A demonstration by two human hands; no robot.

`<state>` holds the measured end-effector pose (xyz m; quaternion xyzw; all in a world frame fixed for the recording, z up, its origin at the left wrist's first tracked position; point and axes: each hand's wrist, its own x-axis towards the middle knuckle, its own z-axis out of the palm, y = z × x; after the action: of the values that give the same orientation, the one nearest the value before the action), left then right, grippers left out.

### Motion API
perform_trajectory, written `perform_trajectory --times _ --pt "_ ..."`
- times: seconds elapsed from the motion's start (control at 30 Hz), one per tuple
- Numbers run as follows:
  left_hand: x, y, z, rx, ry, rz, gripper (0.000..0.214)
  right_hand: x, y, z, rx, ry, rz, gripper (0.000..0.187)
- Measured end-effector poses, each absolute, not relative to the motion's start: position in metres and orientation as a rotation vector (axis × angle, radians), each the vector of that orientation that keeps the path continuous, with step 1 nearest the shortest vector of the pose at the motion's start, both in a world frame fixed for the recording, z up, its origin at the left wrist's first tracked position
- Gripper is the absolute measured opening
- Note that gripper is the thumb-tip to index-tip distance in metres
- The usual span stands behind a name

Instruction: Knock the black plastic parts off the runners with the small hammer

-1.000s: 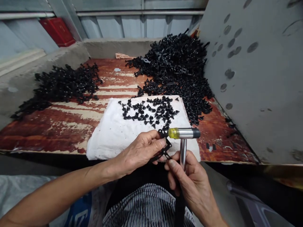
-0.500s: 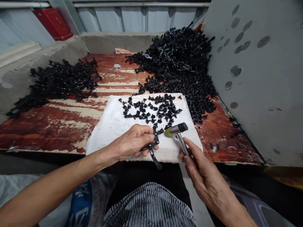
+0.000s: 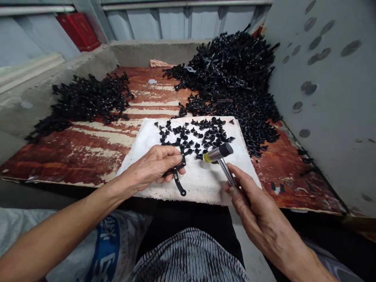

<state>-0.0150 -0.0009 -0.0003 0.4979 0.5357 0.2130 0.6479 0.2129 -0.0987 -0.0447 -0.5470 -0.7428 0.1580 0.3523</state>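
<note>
Here, the left hand [image 3: 160,162] pinches black linked bars [image 3: 178,183] mid-frame; the right hand [image 3: 255,205], lower right, holds a hammer [image 3: 217,153].

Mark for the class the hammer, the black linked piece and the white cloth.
Hammer [image 3: 217,153]: head view, on the metal middle of its head.
Black linked piece [image 3: 179,185]: head view, on its dangling lower strip.
White cloth [image 3: 202,187]: head view, on its bare front part.

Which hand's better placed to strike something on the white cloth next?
Probably the right hand: it holds the hammer, head near the small black pieces; the left hand holds a black jointed part.
</note>
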Motion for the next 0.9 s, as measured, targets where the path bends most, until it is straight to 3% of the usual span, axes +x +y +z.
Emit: perform_trajectory --times 0.4,0.7,0.9 --pt "-0.033 0.002 -0.006 1.092 1.167 0.534 0.029 0.195 -0.070 -0.030 -1.363 -2.077 0.556 0.046" --pt "-0.013 0.009 0.003 1.167 1.248 0.358 0.020 0.200 -0.093 -0.030 -1.489 -1.270 1.002 0.040" --pt "-0.003 0.014 0.003 1.128 1.276 0.310 0.022 0.194 -0.105 -0.043 -1.448 -1.077 1.137 0.038"
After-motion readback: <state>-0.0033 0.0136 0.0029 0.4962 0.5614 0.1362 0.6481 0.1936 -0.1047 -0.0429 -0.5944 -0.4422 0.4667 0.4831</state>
